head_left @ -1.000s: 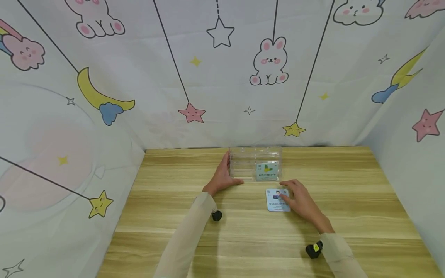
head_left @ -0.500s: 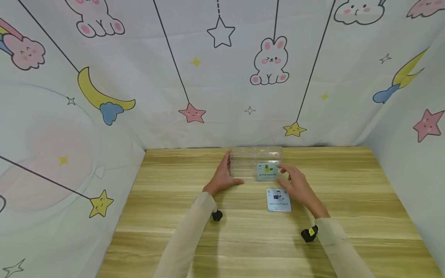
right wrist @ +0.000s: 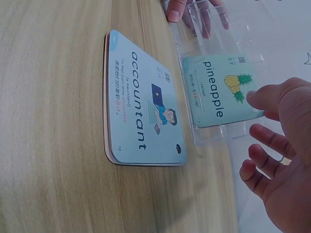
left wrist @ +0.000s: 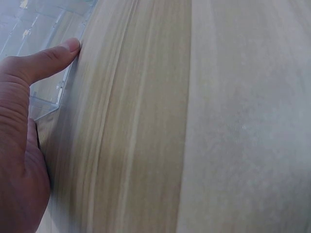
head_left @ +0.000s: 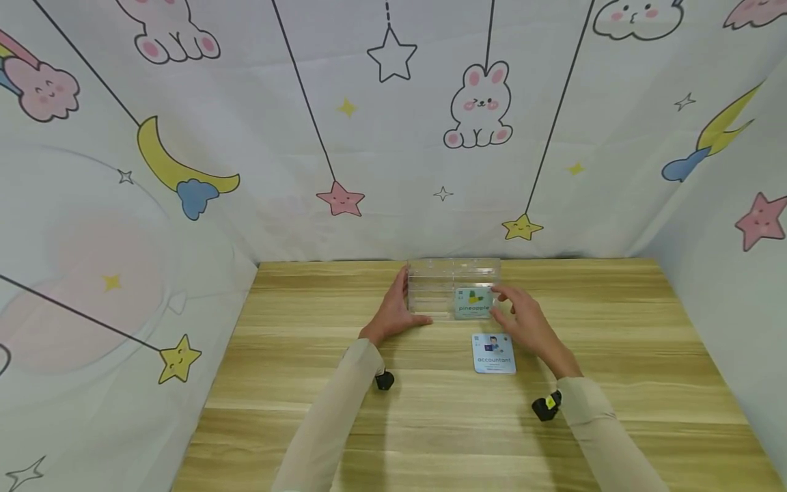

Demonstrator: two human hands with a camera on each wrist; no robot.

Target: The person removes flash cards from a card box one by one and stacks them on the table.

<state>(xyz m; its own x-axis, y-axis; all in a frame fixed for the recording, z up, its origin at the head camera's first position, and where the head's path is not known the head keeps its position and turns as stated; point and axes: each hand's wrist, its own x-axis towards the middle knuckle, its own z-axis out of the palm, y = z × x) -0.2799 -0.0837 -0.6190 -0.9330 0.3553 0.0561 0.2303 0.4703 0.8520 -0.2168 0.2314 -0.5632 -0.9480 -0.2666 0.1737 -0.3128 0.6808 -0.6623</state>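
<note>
A clear plastic card rack [head_left: 430, 294] with several compartments stands at the back of the table. At its left end my left hand [head_left: 395, 309] grips it, thumb along the front edge. A green pineapple flashcard [right wrist: 219, 92] sits in the rack's front right compartment. My right hand [head_left: 525, 326] pinches that card's right edge, thumb on its printed face; the fingertip behind is mostly hidden. In front of the rack lies a blue stack of flashcards, the accountant card [right wrist: 146, 104] on top, untouched by either hand.
The wood-grain table [head_left: 295, 424] spreads around the rack and cards. A white curtain [head_left: 393, 137] printed with bunnies, stars and clouds hangs right behind the rack and along both sides.
My right hand has moved from above the accountant cards up to the right edge of the pineapple flashcard. The left hand stays at the rack's left end.
</note>
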